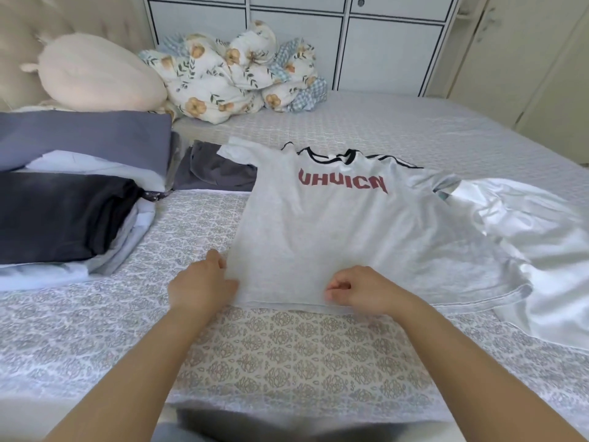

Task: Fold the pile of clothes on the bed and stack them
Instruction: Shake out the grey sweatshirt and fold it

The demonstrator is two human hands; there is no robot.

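Both our hands hold the near hem of a pale grey T-shirt [318,231] that lies face up on the bed [287,352], red lettering across its chest. Our left hand [200,283] grips the hem's left corner, fingers curled over the cloth edge. Our right hand [357,290] pinches the hem a little further right, fingertips drawn together on the fabric.

Far left of our grip sits the stack of folded clothes [63,212], dark garments on top of pale ones. Just beyond our left hand, a dark grey garment [216,170] lies partly under the shirt's left sleeve; we judge that lifting the shirt could drag it along.

Right of our right hand, the hem runs on unheld, and the shirt's right side overlaps a shiny white garment [535,244]. We judge this the main risk: that slippery cloth may slide with the shirt, or the loose right side may bunch into a crooked fold.

Between our grip and ourselves the patterned bedspread lies flat, giving room to pull the shirt nearer. Beyond the collar is more bare bed, then a floral quilt [232,71] bundled far off.
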